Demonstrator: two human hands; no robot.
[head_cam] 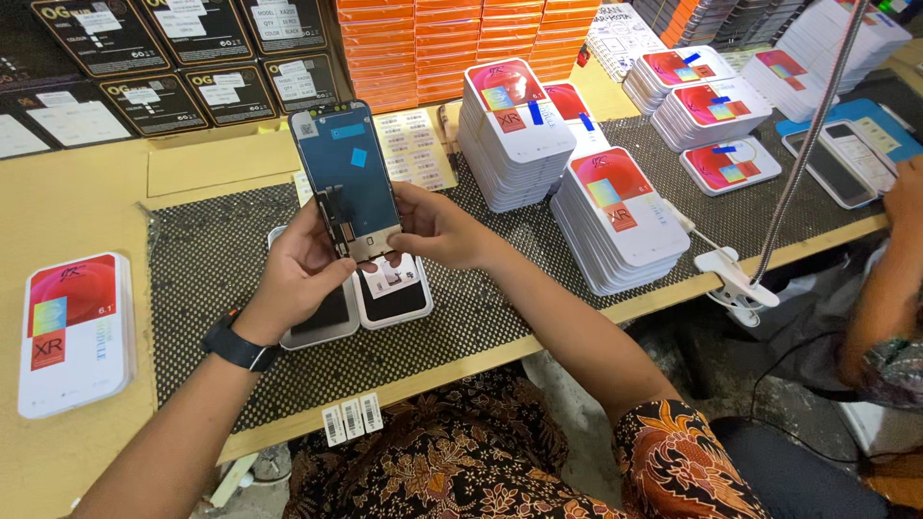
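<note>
A phone screen panel [344, 173], dark blue on its back with a small blue sticker and a flex cable near its lower end, is held upright above the table. My left hand [298, 274] grips its lower left edge. My right hand [437, 231] pinches its lower right edge. Under my hands lie two white trays [394, 303] on the black mesh mat [212, 259]; the right one holds a dark panel with a white label. A black watch sits on my left wrist.
Stacks of white boxed screens with red artwork [615, 216] stand to the right and behind. One such box [72, 332] lies at far left. Orange box stacks [452, 43] and black cartons line the back. A clamp lamp [735, 279] grips the table edge. Another person's arm [889, 279] is at right.
</note>
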